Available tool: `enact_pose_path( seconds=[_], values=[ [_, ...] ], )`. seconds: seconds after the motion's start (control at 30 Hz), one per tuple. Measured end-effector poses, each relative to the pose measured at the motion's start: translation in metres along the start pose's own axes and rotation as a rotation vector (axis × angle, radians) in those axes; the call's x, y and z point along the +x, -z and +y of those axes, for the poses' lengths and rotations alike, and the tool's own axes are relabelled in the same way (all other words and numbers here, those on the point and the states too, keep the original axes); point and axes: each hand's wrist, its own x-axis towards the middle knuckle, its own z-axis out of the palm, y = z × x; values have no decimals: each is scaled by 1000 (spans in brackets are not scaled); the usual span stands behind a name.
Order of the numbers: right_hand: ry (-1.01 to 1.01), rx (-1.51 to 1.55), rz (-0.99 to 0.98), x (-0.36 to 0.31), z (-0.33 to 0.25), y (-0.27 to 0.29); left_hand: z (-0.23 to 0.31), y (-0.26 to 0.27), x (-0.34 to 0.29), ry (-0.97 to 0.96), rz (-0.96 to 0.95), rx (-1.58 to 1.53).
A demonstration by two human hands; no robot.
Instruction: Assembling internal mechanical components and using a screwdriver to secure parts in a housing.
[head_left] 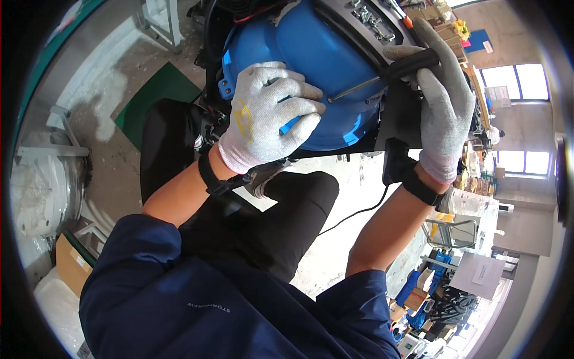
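A large blue plastic cover (pixel 320 51) with a rounded, glossy surface is in front of me. My left hand (pixel 272 113), in a white-grey work glove, rests on it with fingers bent and apart. What lies under its palm is hidden. My right hand (pixel 445 105), gloved the same way, holds a screwdriver (pixel 411 64) by its black handle, with some fingers extended past the grip. The metal shaft points left across the cover, and its tip is close to my left fingertips. No screw can be made out at the tip.
Several loose screws (pixel 371 23) lie in a black tray section above the cover. An orange-tipped tool (pixel 408 21) is beside them. A black cable (pixel 359 212) hangs below the cover. A green mat (pixel 158 105) lies on the floor at left; crowded shelves (pixel 427 293) stand at right.
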Motion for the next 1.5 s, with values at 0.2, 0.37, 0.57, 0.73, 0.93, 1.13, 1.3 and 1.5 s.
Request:
enact_pose_path(
  seconds=[0.2,0.37,0.57,0.73,0.93,1.13,1.3,1.5],
  values=[
    [-2,-104,61,-4,5,5,1,1,0,5,-6,-2],
    [57,69,140,-1,-3,-9,1,1,-1,5,4,4],
    [-45,-84,78,-5,-1,3,1,2,0,11,2,-5],
    [21,50,69,0,2,-6,1,0,0,2,14,-6],
    [63,-75,50,-3,-3,-6,1,2,0,6,-7,0],
    [102,-4,14,0,9,5,1,1,0,-3,-4,8],
    [128,-78,55,-3,9,0,2,2,0,3,-9,10],
    [67,-121,65,-4,4,2,1,2,-1,1,-6,17]
  ],
)
